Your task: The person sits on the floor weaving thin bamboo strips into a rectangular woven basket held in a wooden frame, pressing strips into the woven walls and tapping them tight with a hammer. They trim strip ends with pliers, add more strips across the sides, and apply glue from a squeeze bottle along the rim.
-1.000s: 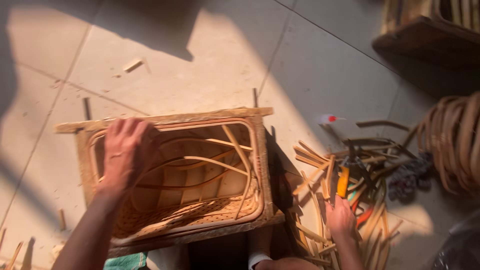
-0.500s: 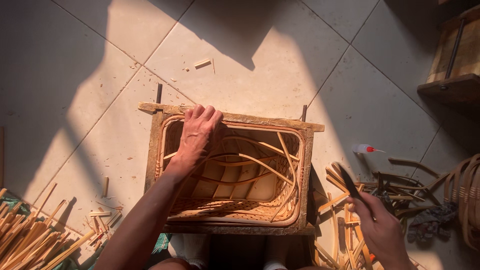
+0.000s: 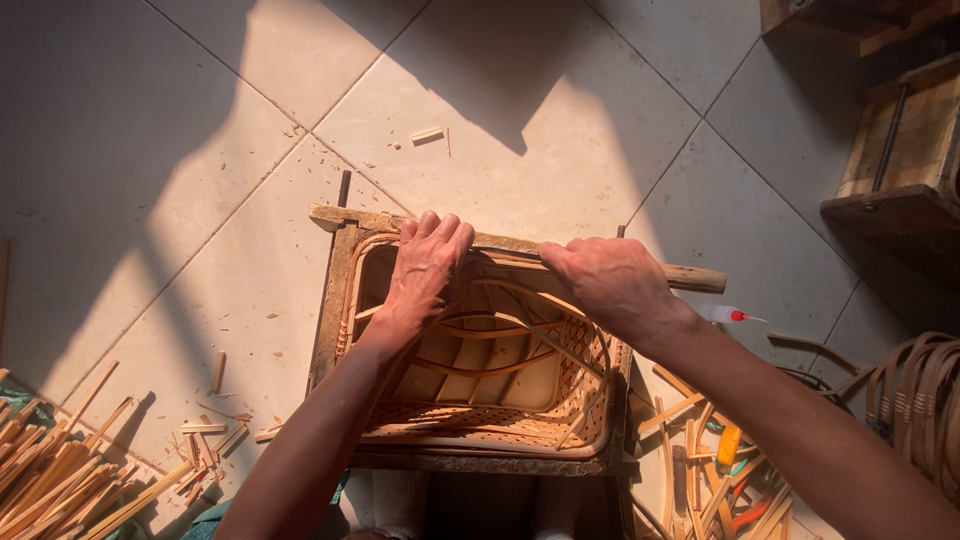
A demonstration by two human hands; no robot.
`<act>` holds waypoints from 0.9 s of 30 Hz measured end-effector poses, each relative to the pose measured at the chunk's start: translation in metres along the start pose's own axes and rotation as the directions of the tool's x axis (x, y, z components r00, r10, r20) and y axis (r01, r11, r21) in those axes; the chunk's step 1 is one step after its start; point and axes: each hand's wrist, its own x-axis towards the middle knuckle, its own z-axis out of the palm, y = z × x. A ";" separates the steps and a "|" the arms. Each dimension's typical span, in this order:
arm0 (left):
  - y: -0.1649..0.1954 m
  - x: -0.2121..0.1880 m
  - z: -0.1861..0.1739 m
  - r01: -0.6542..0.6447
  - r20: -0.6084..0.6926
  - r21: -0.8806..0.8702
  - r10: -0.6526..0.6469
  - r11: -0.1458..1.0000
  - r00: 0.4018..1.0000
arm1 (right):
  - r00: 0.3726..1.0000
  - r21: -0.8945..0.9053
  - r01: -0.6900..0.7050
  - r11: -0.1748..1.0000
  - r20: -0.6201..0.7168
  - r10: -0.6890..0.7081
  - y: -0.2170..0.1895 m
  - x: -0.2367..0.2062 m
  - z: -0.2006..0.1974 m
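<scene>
Tiled floor (image 3: 200, 130) carried a wooden frame (image 3: 330, 300) with a woven basket (image 3: 490, 400) inside, its long axis ran left-right. Left hand (image 3: 428, 265) gripped the basket's far rim; right hand (image 3: 598, 280) closed on a wooden stick (image 3: 695, 279) along that rim. Bamboo strips (image 3: 60, 480) lay left, a glue bottle (image 3: 722, 314) right.

My left hand (image 3: 428, 262) and right hand (image 3: 600, 280) both sit on the far rim of the woven basket (image 3: 480, 400), whose inside is crossed by bent cane ribs (image 3: 500, 325) that block a straight reach to the bottom. Beyond the rim the tiled floor (image 3: 520, 90) lies open, save a small wood chip (image 3: 428, 134). To my right the way is crowded by scattered sticks and tools (image 3: 715, 470) and cane coils (image 3: 915, 400); to my left lies a heap of split strips (image 3: 60, 480).
</scene>
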 end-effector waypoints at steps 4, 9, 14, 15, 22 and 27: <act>-0.002 -0.002 0.004 -0.003 -0.018 -0.024 0.002 1.000 1.000 | 0.999 -0.072 -0.005 0.997 0.045 0.009 -0.012 0.004 -0.016; -0.007 -0.006 0.010 0.016 0.099 0.026 -0.018 1.000 0.995 | 0.955 0.068 -0.058 0.996 0.295 0.035 -0.009 0.044 -0.048; -0.035 -0.001 -0.004 -0.093 -0.092 0.516 0.162 0.852 0.982 | 0.790 0.385 -0.215 0.898 0.609 -0.073 0.044 0.098 -0.067; -0.041 0.002 -0.009 -0.139 -0.001 0.414 0.153 0.900 0.988 | 0.769 0.425 -0.271 0.864 0.635 -0.071 0.052 0.103 -0.063; -0.051 0.027 -0.028 -0.125 0.546 0.260 -0.039 0.958 0.837 | 0.724 0.623 -0.447 0.642 0.673 -0.150 0.081 0.103 -0.028; -0.049 0.023 -0.026 -0.144 0.459 0.252 0.013 0.957 0.888 | 0.893 0.363 -0.194 0.911 0.450 0.011 0.041 0.050 -0.034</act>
